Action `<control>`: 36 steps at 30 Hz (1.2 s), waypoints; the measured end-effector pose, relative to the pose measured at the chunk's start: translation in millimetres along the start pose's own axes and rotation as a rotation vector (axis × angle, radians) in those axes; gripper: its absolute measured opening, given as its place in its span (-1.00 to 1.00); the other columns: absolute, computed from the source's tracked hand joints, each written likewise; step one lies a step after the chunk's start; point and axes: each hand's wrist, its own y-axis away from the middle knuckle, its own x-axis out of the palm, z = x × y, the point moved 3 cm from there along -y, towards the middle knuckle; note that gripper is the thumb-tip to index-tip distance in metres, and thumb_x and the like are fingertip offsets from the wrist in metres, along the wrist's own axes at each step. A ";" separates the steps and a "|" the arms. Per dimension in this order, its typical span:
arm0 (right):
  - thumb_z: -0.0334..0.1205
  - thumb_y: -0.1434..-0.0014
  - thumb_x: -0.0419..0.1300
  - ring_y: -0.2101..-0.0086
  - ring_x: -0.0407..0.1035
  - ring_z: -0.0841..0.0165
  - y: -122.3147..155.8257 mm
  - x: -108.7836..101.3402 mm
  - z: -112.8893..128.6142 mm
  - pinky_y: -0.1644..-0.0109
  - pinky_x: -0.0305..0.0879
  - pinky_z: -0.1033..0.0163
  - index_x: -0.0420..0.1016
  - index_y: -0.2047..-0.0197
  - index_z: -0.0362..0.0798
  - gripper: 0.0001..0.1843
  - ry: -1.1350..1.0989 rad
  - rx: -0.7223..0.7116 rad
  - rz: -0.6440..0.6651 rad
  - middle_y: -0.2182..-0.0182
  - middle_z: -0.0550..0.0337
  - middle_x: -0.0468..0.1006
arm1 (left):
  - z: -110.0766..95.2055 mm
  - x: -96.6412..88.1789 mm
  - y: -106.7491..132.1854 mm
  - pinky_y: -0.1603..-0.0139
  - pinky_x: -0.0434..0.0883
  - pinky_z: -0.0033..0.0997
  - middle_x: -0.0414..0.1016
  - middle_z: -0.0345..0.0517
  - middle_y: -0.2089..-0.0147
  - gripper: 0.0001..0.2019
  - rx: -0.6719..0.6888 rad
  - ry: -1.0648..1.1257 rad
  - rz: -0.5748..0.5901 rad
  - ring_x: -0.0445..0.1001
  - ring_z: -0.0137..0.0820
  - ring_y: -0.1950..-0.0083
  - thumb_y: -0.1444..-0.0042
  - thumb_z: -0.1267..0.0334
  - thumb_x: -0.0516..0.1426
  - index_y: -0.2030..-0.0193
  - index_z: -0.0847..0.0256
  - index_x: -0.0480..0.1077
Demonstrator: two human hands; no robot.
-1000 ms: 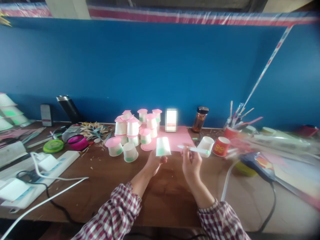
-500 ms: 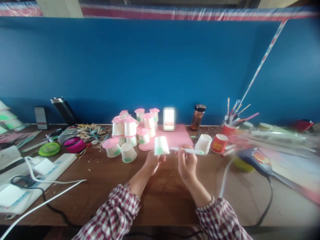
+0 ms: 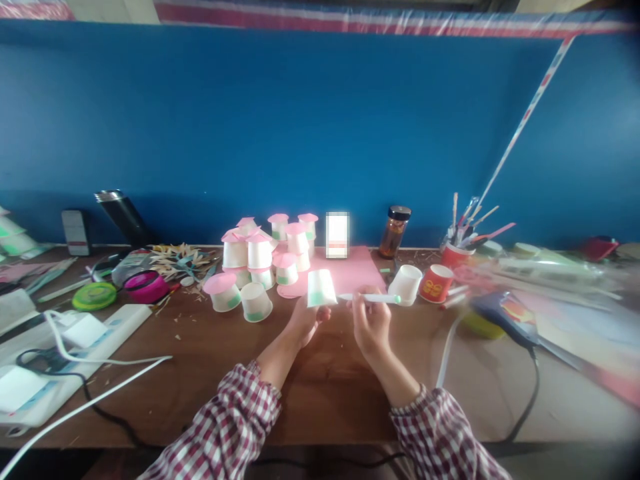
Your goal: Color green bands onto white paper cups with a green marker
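A white paper cup with a green patch near its rim is gripped by my left hand, upside down above the table. Between the fingers of my right hand is a white marker with a green end, its tip pointing left at the cup's side. Whether the tip touches the cup I cannot tell. Left of my hands stands another upturned paper cup with green on it. Beside that is a cup with a pink paper top. Several more pink-topped cups are stacked behind.
Pink paper lies behind my hands. To the right are a white cup, a red cup, a glass jar and a glue gun. A power strip with cables lies left.
The marker has shifted slightly left and tilts a little differently in my right hand. The whole view has moved slightly. My left hand still holds the cup.
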 end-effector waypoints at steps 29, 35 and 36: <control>-0.23 -0.25 0.04 0.59 0.32 0.45 2.6 3.1 2.7 0.48 0.25 0.36 0.34 0.39 -0.07 -0.81 0.117 -0.072 0.105 0.59 0.26 0.45 | 4.7 -2.2 -3.6 0.49 0.24 -0.52 0.36 -0.21 0.55 -0.89 0.017 -0.038 0.002 0.31 -0.54 0.52 0.12 0.34 0.18 0.40 0.27 0.36; -0.24 -0.24 0.05 0.60 0.33 0.46 2.7 3.4 4.3 0.49 0.25 0.37 0.33 0.40 -0.07 -0.81 0.121 -0.088 0.114 0.59 0.26 0.45 | 5.1 -1.8 -3.5 0.49 0.23 -0.52 0.34 -0.22 0.58 -0.91 0.023 -0.042 0.009 0.30 -0.55 0.54 0.15 0.36 0.18 0.45 0.27 0.35; -0.24 -0.24 0.05 0.60 0.33 0.46 2.7 3.5 4.6 0.49 0.25 0.38 0.33 0.40 -0.07 -0.81 0.118 -0.088 0.114 0.59 0.26 0.45 | 4.7 -1.5 -3.1 0.49 0.23 -0.52 0.34 -0.22 0.59 -0.92 0.025 -0.042 0.014 0.30 -0.55 0.55 0.15 0.37 0.18 0.46 0.28 0.35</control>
